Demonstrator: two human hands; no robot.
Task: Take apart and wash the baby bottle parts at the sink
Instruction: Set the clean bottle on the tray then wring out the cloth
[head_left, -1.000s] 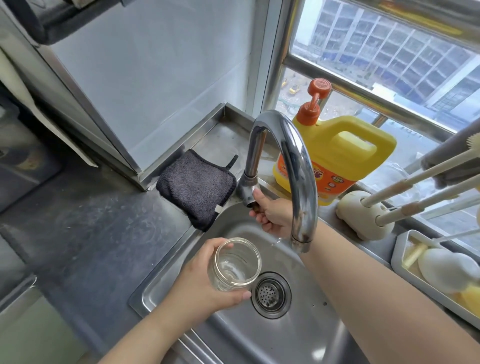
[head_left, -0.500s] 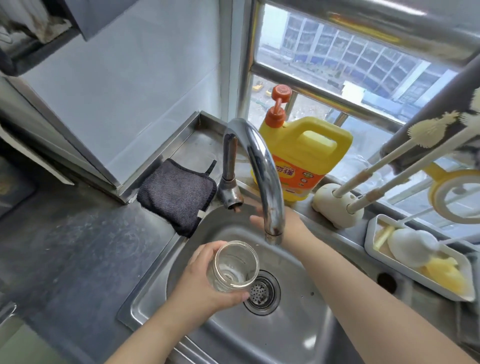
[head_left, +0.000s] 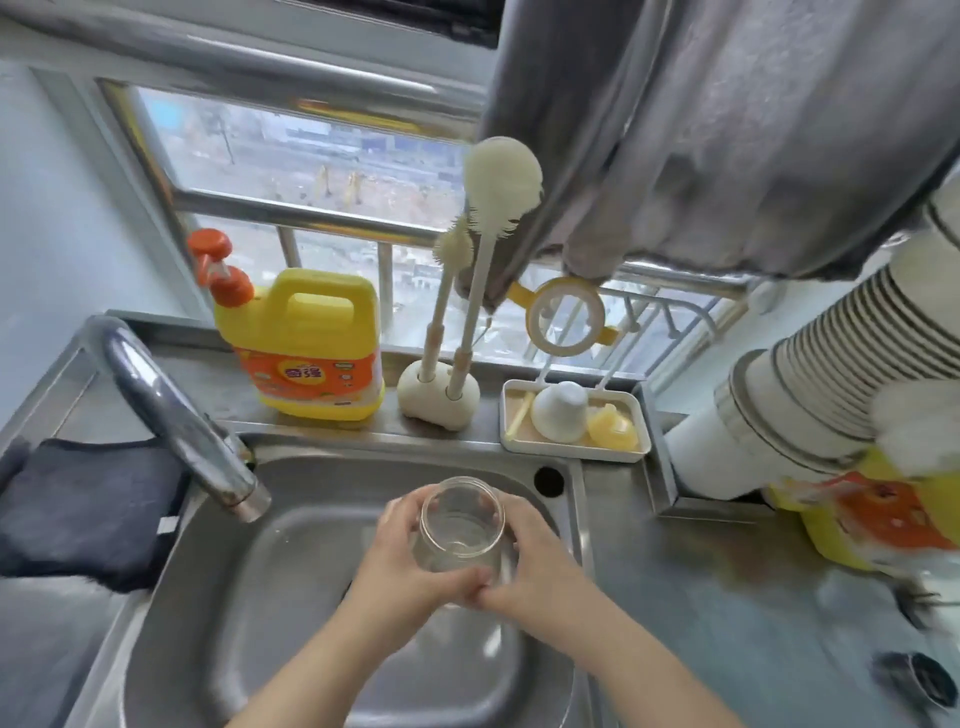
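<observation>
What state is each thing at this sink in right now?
Glass bottle: lid off, mouth open, held over the sink.
Left hand: grips the bottle.
Right hand: grips the bottle.
Faucet: no water running.
Detergent jug: upright, pump on.
Brushes: standing in their holder.
White cap: upside down in the tray.

We see soft daylight coming through the window (head_left: 322, 156), bright and even, with pale glare on the faucet (head_left: 171, 410) and the sink (head_left: 218, 597) wall. The wide lens bends the edges, and the right side of the worktop (head_left: 753, 597) smears into blur.
</observation>
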